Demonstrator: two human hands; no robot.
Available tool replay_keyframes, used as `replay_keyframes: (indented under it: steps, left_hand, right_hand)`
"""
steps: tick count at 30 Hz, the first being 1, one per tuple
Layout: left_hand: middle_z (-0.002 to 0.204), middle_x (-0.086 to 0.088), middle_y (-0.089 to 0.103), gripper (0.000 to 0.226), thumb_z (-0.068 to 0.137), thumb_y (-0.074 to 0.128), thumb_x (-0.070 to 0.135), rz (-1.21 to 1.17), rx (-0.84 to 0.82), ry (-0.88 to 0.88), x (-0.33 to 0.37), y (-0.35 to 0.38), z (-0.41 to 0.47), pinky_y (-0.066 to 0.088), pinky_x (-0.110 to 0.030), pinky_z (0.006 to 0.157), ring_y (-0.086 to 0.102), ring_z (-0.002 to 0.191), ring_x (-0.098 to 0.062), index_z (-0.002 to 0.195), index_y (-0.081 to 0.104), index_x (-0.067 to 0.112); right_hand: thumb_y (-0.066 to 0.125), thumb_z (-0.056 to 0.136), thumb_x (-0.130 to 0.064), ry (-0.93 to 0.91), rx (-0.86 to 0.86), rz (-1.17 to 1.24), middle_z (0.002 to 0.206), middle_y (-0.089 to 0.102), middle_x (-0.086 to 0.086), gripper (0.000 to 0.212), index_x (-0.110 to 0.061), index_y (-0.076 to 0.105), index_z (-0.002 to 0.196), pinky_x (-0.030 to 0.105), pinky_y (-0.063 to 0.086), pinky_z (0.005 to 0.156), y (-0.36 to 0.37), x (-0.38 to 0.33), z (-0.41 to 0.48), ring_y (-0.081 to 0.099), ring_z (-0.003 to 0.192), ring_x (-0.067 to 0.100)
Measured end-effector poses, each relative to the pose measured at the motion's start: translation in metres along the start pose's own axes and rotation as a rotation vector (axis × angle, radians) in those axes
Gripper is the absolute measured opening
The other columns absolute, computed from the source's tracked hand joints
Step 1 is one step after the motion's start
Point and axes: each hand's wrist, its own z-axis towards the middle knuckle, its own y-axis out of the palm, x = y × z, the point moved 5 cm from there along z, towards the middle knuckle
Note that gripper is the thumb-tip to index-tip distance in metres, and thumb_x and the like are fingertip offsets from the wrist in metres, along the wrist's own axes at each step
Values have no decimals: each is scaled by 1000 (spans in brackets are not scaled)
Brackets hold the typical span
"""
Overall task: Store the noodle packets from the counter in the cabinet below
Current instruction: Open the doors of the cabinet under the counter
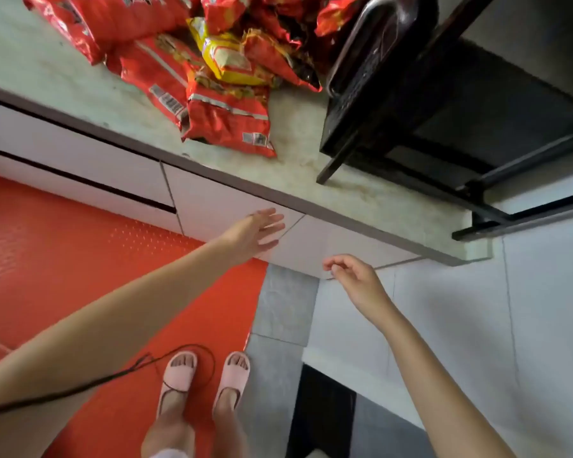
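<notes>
Head view. Left hand (pixel 255 231) first: fingers straight, spread, holding nothing, tips at seam between flat white cabinet doors (pixel 212 206) just under front edge of pale stone counter (pixel 361 193). Right hand (pixel 354 276) loosely curled, empty, by lower edge of right-side door; contact I cannot tell. Heap of red and yellow foil noodle packets (pixel 225 107) on counter near front edge, above and beyond left hand; nearest packet's long axis points at that edge. I judge doors shut, opening comes first; left hand nearer.

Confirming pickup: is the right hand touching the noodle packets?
Apart. Head view: the right hand hangs below the counter edge, holding nothing; the noodle packets lie up on the counter.
</notes>
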Motion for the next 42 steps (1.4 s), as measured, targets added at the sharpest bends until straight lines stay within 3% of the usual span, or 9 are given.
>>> replay_keyframes:
  steps: [4, 18, 22, 25, 30, 33, 36, 39, 42]
  left_hand:
    - [152, 5, 32, 53, 97, 34, 0, -80, 18, 58, 2, 2, 29, 36, -39, 103, 35, 138, -14, 146, 26, 18]
    - [146, -4, 42, 47, 95, 21, -10, -102, 150, 70, 4, 4, 44, 27, -37, 109, 40, 135, -16, 130, 42, 13]
    - [138, -11, 49, 35, 95, 27, -10, -117, 199, 44, -9, -1, 25, 28, -36, 107, 43, 133, -18, 103, 50, 14]
    - [108, -4, 59, 31, 93, 33, -10, -61, 203, -9, -25, -12, 4, 36, -32, 99, 51, 120, -15, 84, 49, 15]
    - [106, -2, 61, 10, 95, 49, 5, -43, 223, -109, -43, -44, -30, 50, -27, 78, 58, 108, -20, 104, 48, 9]
    - [120, -9, 61, 26, 92, 58, 14, 91, 217, -168, -42, -66, -49, 51, -28, 79, 61, 107, -23, 116, 51, 5]
    - [109, -15, 64, 27, 91, 60, 14, 341, 278, -182, -40, -87, -67, 52, -28, 75, 65, 89, -25, 113, 55, 0]
    - [82, -16, 67, 17, 86, 65, 7, 631, 351, -146, -33, -117, -86, 58, -30, 66, 65, 64, -19, 98, 60, -3]
    - [84, -21, 68, 16, 81, 69, 2, 816, 369, -140, -20, -148, -110, 60, -32, 65, 67, 64, -22, 94, 63, -5]
  right_hand:
    - [47, 96, -6, 63, 13, 58, 96, 64, -12, 21, -18, 63, 101, 6, 41, 79, 4, 21, 9, 57, 89, -1]
    - [46, 97, -8, 56, -71, 39, 102, 63, -6, 21, -20, 61, 105, 0, 39, 79, 14, 18, 3, 57, 99, 5]
    - [47, 97, -12, 68, -84, 35, 111, 62, 1, 18, -23, 58, 106, 12, 41, 85, 26, 16, -7, 57, 108, 14]
    - [46, 97, -14, 89, -120, 19, 126, 56, 1, 29, -23, 52, 124, 18, 40, 91, 43, 12, -14, 53, 117, 14]
    - [46, 98, -14, 167, -158, -8, 156, 23, -3, 59, -22, 21, 150, 35, 26, 114, 87, 0, -23, 25, 143, 16]
    - [48, 97, -11, 238, -224, 44, 159, 14, -2, 71, -24, 8, 153, 37, 31, 110, 125, -12, -33, 31, 140, 23]
    - [52, 93, -8, 254, -341, 64, 160, 9, 2, 82, -28, -1, 152, 45, 33, 112, 171, -19, -47, 27, 142, 26]
    - [49, 89, -6, 235, -429, -19, 155, 24, 5, 81, -31, 3, 152, 33, 46, 94, 205, -27, -57, 40, 135, 23]
    - [44, 90, -6, 175, -555, -114, 157, 23, 4, 77, -33, 5, 151, 24, 41, 93, 232, -47, -67, 44, 131, 21]
